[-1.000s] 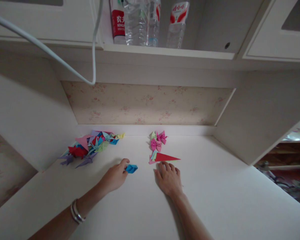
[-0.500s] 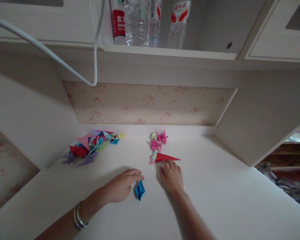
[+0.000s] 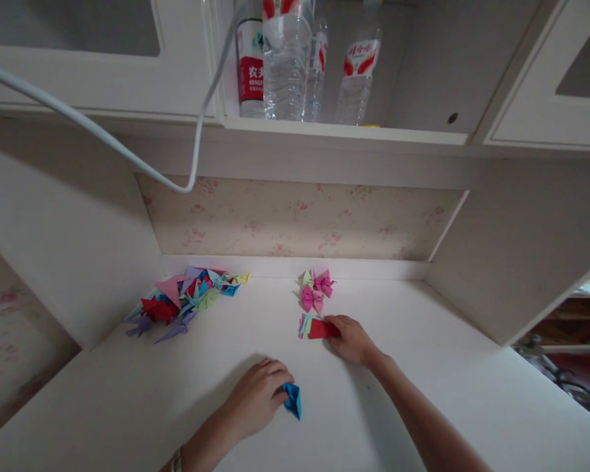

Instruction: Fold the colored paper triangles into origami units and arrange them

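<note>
My left hand (image 3: 261, 398) is closed at the fingertips on a small blue folded paper piece (image 3: 294, 402), low over the white tabletop. Farther back, my right hand (image 3: 353, 339) has its fingers over the right end of a red folded paper (image 3: 319, 330). Green, light blue and pink paper edges (image 3: 305, 326) peek out at the left of the red one. Just behind them sit a few origami flowers, a magenta one (image 3: 324, 283) and a pink one (image 3: 313, 300) among them.
A heap of colourful origami pieces (image 3: 181, 301) lies at the back left. Plastic bottles (image 3: 286, 72) stand on the shelf above. A white cable (image 3: 103, 137) hangs across the upper left. Side panels (image 3: 511, 242) flank the tabletop (image 3: 423, 393).
My left hand has taken hold of the blue paper and shifted it slightly right. My right hand has moved to the red paper's right end and now grips it. The view has tilted up.
</note>
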Motion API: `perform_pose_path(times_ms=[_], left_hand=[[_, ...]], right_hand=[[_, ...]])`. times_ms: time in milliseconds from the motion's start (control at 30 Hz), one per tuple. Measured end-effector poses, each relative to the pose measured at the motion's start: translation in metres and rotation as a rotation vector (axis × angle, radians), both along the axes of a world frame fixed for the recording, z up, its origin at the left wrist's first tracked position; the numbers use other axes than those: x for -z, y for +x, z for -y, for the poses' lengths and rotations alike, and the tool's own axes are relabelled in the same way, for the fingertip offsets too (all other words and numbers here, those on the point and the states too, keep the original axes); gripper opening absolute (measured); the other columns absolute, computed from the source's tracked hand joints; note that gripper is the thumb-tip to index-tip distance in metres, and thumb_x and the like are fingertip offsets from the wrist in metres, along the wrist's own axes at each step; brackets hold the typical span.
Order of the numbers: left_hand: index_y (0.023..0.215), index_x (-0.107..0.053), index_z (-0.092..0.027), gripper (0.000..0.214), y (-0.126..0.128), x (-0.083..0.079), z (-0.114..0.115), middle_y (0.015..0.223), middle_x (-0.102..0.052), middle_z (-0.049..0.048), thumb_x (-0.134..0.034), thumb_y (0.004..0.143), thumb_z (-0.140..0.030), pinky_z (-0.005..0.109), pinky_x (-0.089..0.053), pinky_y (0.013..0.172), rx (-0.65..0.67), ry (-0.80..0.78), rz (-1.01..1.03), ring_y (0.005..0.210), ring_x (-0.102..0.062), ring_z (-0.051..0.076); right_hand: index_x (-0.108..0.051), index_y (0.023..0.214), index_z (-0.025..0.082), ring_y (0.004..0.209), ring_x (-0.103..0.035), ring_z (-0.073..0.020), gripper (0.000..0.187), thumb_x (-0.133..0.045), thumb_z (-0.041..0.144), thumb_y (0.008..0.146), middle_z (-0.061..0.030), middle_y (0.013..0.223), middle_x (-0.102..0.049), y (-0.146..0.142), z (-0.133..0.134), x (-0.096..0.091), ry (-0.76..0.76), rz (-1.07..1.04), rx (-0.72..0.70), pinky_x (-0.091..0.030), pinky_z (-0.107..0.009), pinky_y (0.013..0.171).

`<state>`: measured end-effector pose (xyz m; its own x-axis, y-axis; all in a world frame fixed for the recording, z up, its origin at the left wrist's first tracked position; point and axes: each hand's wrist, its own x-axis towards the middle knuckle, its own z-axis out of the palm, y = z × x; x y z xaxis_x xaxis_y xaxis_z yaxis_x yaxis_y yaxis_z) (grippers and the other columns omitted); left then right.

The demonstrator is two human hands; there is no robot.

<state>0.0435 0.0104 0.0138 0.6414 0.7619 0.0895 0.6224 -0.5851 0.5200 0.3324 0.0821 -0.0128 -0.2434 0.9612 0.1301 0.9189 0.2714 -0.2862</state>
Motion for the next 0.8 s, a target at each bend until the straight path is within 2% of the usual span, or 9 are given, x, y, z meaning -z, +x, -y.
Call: perform_pose_path(times_ms=[167, 467, 600, 800], left_hand=[[0.096, -0.063, -0.026, 0.013, 0.019, 0.007, -0.001, 0.103, -0.065, -0.0015, -0.058, 0.084, -0.023, 0.029, -0.038, 0.090, -0.069, 0.036, 0.031, 0.101, -0.054, 0.018], [0.098, -0.061, -0.022, 0.014, 0.057, 0.016, -0.028, 0.104, -0.065, 0.0043, -0.051, 0.087, -0.023, 0.034, -0.039, 0.094, -0.127, 0.156, 0.067, 0.104, -0.055, 0.021], [0.100, -0.060, -0.022, 0.017, 0.063, 0.020, -0.036, 0.110, -0.064, 0.0056, -0.050, 0.087, -0.023, 0.036, -0.038, 0.096, -0.144, 0.194, 0.085, 0.107, -0.054, 0.022], [0.100, -0.061, -0.022, 0.017, 0.064, 0.020, -0.046, 0.106, -0.066, 0.0060, -0.052, 0.086, -0.025, 0.037, -0.039, 0.095, -0.160, 0.185, 0.092, 0.105, -0.056, 0.022]], right_hand=[[-0.055, 0.128, 0.018, 0.117, -0.052, -0.0231, 0.058, -0.051, 0.017, 0.070, -0.0087, 0.129, -0.059, 0.000, -0.006, -0.006, -0.005, -0.008, -0.090, -0.035, -0.034, 0.100], [-0.061, 0.123, 0.021, 0.118, -0.053, -0.0230, 0.052, -0.052, 0.017, 0.072, -0.0066, 0.124, -0.063, 0.011, -0.015, -0.015, 0.008, 0.002, -0.237, -0.034, -0.036, 0.104], [-0.062, 0.122, 0.020, 0.116, -0.054, -0.0214, 0.050, -0.050, 0.014, 0.074, -0.0058, 0.121, -0.065, 0.017, -0.017, -0.018, 0.022, 0.002, -0.304, -0.035, -0.034, 0.104], [-0.061, 0.123, 0.021, 0.113, -0.057, -0.0205, 0.052, -0.048, 0.012, 0.074, -0.0044, 0.120, -0.066, 0.021, -0.021, -0.019, 0.018, -0.022, -0.334, -0.035, -0.034, 0.104]])
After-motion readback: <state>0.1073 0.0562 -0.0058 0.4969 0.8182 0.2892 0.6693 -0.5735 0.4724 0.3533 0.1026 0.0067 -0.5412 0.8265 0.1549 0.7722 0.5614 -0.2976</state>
